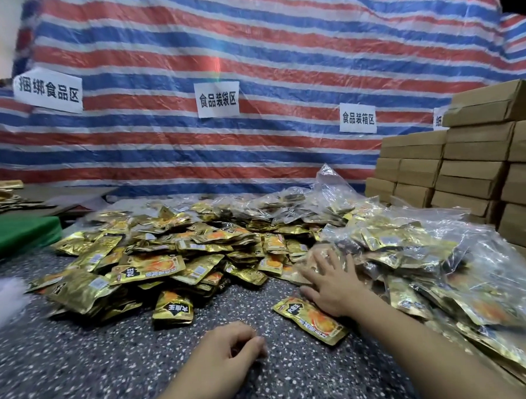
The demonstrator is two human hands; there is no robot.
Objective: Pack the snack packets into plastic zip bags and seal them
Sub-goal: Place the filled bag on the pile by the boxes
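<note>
Left hand (229, 348): 6 o'clock, nearest. Fingers loosely curled, holding nothing, resting on the speckled tabletop (98, 384). Probably idle until a bag needs steadying.
Single packet (310, 319): 5 o'clock, face up, apart from the heap and just beside the right wrist. Contact cannot be told. Likely the easiest next pick.
Right hand (332, 286): 4 o'clock. Fingers straight and spread wide, palm down on the heap's near edge, grasping nothing. Judged to be raking packets closer.
Open room: bare tabletop from 6 to 8 o'clock, enough to lay a bag flat.
Loose snack packets (167, 248): centre to 9 o'clock, an unbagged heap with a ragged near edge.
Filled zip bags (424, 252): 3 to 4 o'clock, crowding the right forearm. Seals cannot be told.
Green board (19, 234): 9 o'clock, beside the heap.
Cardboard boxes (465, 175): 2 o'clock, stacked, walling the right side.
Striped tarp (249, 55): 12 o'clock, carries paper signs (217, 99) and closes the far edge.
</note>
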